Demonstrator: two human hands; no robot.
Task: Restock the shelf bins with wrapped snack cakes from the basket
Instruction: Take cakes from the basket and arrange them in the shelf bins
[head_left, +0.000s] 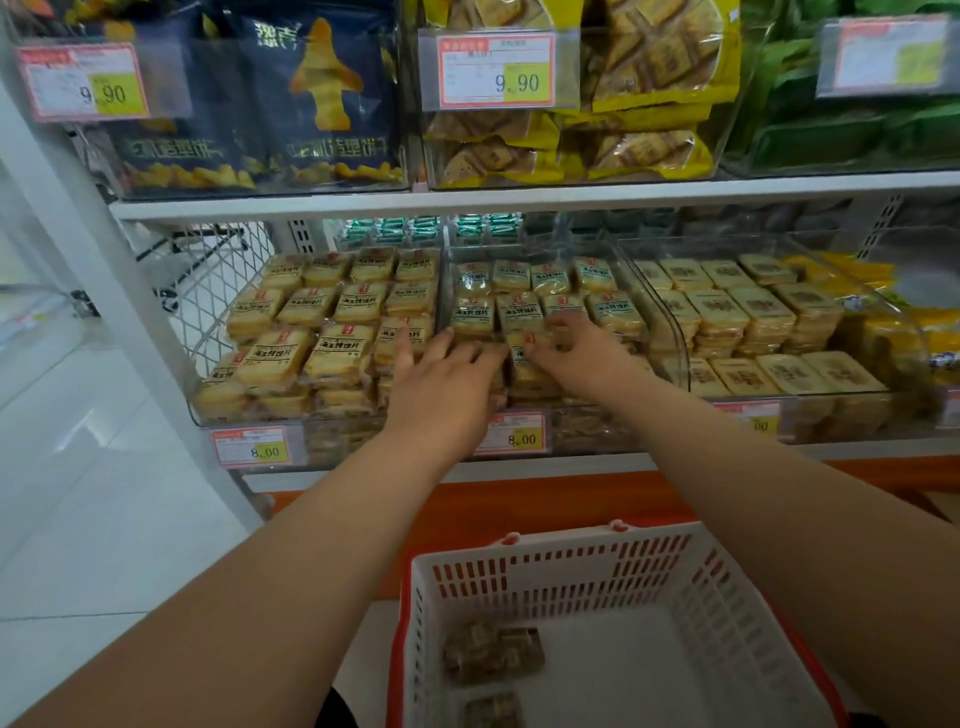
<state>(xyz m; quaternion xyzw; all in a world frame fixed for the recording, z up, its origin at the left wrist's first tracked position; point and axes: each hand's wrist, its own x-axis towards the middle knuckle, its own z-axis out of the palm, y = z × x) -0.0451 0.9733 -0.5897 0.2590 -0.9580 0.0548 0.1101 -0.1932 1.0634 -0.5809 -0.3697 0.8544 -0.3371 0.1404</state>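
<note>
Both my hands reach into the clear middle shelf bin (670, 322), which is full of wrapped yellow snack cakes (519, 312). My left hand (447, 379) lies palm down with straight fingers on the front row of cakes. My right hand (571, 348) has its fingers curled over a wrapped cake (530, 358) at the front of the same bin. Below me stands a white basket with a red rim (727, 597); two wrapped cakes (493, 652) lie on its floor.
A clear bin of the same cakes (322, 332) stands to the left and another (753, 322) to the right. Price tags (514, 434) hang on the shelf front. The upper shelf holds dark blue snack bags (311, 93) and yellow packs (639, 88).
</note>
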